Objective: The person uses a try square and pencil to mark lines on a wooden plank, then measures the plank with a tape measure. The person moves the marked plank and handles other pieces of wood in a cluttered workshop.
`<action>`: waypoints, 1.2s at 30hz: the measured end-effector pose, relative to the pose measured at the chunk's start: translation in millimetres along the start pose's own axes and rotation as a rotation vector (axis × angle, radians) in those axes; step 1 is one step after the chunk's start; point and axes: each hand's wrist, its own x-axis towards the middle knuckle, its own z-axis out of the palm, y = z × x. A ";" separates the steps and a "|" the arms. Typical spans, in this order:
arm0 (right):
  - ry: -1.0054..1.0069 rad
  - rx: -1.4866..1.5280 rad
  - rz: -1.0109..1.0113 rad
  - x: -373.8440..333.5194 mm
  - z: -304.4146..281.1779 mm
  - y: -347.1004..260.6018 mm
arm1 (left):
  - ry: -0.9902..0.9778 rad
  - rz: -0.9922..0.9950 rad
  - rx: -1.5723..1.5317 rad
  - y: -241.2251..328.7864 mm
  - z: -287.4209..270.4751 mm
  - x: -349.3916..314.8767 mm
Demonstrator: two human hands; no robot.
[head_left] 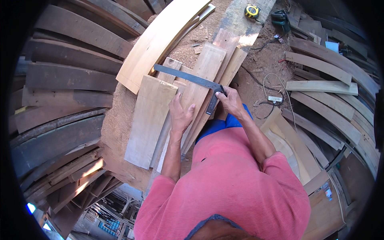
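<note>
right hand clamped on a metal square across a pile of boards

the right hand (231,100) is closed around the dark handle end of a carpenter's square (188,77), near the corner where blade and handle meet. the long grey blade reaches away to the left across the pile of boards, sloping slightly upward to its far end, which lies by the lower part of a wide yellowish board (160,42). the short dark handle points down toward the person's lap.

the left hand (181,112) has nothing in its grasp; its fingers are loosely apart and its thumb stands off to the right. it is just below the blade, beside the upper right corner of a broad pale board (149,122); whether the fingertips touch the wood, i cannot tell. right of that hand, a long light brown board (206,66) runs under the blade, with narrower pieces alongside it.

beyond the pile, a yellow and black tape measure (252,11) lies on a worn, stained plank (236,22). just right of the plank is a dark green power tool (281,20), its exact kind too small to tell. a white socket block (275,99) with cables lies on the sawdust to the right of the person. stacked planks (76,52) fill the left side, and more timber (326,108) lies along the right.
</note>
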 end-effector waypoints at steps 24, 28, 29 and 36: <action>0.181 0.270 -0.122 31.0 19.6 25.3 | 0.253 0.315 0.198 67.5 63.2 56.0; 0.209 0.274 -0.059 35.0 19.3 25.0 | 0.253 0.315 0.228 70.4 63.5 57.6; 0.208 0.270 -0.052 35.0 18.7 24.5 | 0.252 0.312 0.233 70.7 63.6 57.8; 0.202 0.231 -0.054 33.8 16.5 20.0 | 0.264 0.301 0.248 70.8 65.2 58.1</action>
